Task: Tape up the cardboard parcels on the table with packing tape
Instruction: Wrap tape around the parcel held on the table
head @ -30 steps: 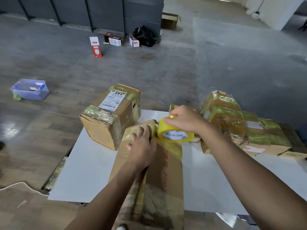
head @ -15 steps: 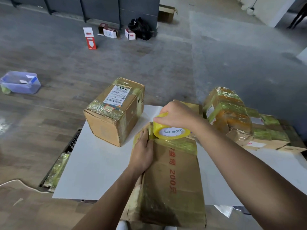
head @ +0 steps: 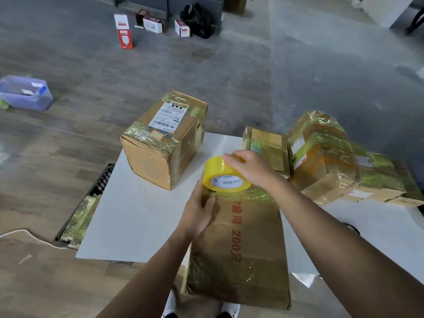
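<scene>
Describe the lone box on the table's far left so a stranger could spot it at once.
Start at the white table. On its far left corner, apart from the parcels heaped at the right, stands a cardboard box. Unlike them, it stands alone and bears a big white barcode label on top.

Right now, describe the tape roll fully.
The yellow packing tape roll has a white core printed MADE IN CHINA. It sits tilted on the far end of the long cardboard parcel, core facing the camera. The right hand grips it from above; the left hand holds the parcel beside it.
</scene>
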Demonstrator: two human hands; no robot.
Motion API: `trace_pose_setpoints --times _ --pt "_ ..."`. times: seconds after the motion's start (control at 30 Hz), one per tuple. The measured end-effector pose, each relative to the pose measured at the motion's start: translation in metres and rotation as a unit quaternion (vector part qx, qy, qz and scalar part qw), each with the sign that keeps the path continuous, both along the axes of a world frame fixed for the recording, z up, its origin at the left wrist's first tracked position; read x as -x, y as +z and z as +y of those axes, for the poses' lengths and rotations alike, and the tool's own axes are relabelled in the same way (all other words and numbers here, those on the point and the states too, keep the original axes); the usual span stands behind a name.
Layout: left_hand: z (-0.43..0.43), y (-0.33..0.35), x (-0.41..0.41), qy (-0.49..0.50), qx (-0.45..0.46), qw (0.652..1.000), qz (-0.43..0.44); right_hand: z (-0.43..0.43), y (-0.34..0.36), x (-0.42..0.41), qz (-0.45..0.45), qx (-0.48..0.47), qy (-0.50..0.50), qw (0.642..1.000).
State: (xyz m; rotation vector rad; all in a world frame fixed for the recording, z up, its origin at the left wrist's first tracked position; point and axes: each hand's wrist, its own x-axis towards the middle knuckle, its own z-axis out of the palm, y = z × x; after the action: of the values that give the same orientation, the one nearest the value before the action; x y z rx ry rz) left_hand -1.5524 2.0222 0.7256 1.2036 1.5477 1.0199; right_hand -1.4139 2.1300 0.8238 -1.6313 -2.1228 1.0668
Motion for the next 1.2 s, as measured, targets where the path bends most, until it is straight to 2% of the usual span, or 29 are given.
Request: trace_pose_setpoints --times 0.1,0.23,0.3,0.37,0.43,0.5,0.6,0.67,0.77,0.83,0.93,1.03,1.2 --pt "0.001 -0.005 -0.001 0.000 -0.010 1.000 0.017 -0.004 0.002 0.001 -0.006 -0.014 0.008 1.000" --pt "0.003 -0.011 -0.002 0.012 -0.005 0.999 0.034 -0.005 0.008 -0.013 -0.100 -0.070 0.015 0.992" --pt "0.003 -0.013 -0.003 0.011 0.001 0.999 0.037 -0.005 0.013 -0.027 -0.135 -0.063 0.006 0.989" --pt "0.004 -0.014 -0.005 -0.010 0.003 0.996 0.084 -0.006 0.015 -0.036 -0.141 -0.064 0.004 0.988" --pt "0.006 -0.012 -0.006 -0.052 0.005 0.977 0.209 -0.010 0.013 -0.036 -0.158 -0.079 0.014 0.984" --pt "0.006 -0.011 -0.008 -0.101 -0.030 0.939 0.328 -0.012 0.009 -0.031 -0.159 -0.092 0.023 0.983" --pt "0.004 -0.008 -0.010 -0.155 -0.056 0.894 0.417 -0.009 0.008 -0.031 -0.154 -0.099 0.035 0.982" --pt "0.002 -0.009 -0.011 -0.164 -0.039 0.876 0.452 -0.007 0.006 -0.037 -0.111 -0.078 0.023 0.990" --pt "0.002 -0.009 -0.012 -0.176 -0.015 0.857 0.485 -0.009 0.000 -0.049 0.003 -0.021 -0.018 1.000" --pt "0.004 -0.008 -0.013 -0.181 -0.003 0.840 0.511 -0.012 -0.006 -0.055 0.038 0.015 -0.040 0.998" --pt "0.006 -0.003 -0.018 -0.195 0.018 0.824 0.532 -0.015 -0.010 -0.056 0.019 0.039 -0.049 0.998" --pt "0.005 0.005 -0.020 -0.205 0.031 0.806 0.554 -0.012 0.000 -0.057 0.015 0.016 -0.038 0.999" --pt "0.011 0.016 -0.029 -0.216 0.058 0.773 0.594 -0.011 0.008 -0.074 -0.084 -0.044 -0.033 0.995"
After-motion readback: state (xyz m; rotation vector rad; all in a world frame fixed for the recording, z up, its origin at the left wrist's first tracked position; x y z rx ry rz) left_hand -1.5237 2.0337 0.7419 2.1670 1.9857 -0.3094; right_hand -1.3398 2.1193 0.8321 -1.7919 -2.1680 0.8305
